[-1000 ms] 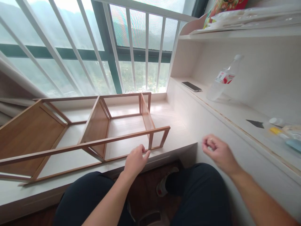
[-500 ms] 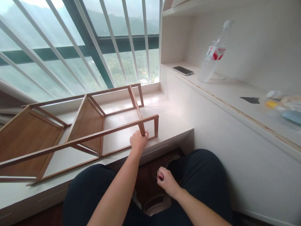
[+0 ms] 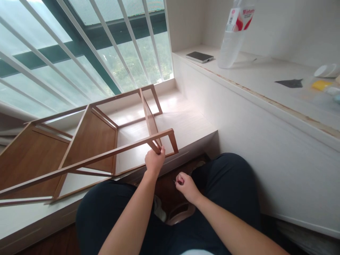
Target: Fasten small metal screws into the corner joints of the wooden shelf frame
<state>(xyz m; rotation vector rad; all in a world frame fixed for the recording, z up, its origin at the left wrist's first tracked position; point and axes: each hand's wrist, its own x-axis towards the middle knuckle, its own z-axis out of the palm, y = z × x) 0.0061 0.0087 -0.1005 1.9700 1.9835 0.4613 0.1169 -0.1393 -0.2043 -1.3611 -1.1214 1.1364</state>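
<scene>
Nearest, the right hand (image 3: 186,186) pinches a small screw (image 3: 175,181) just below the wooden rack (image 3: 106,141), whose near corner post the left hand (image 3: 154,161) grips, the rack lying sideways on the window ledge (image 3: 186,124) beyond.

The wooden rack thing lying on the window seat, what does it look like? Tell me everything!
The wooden rack is a brown frame of thin bars with flat brown panels between them, like bamboo or light wood. It lies on its side along the pale window seat, under the white window bars. Its open compartments hold nothing. The left hand grips the near corner, where an upright meets the long front bar. The right hand is close but not touching it.
</scene>
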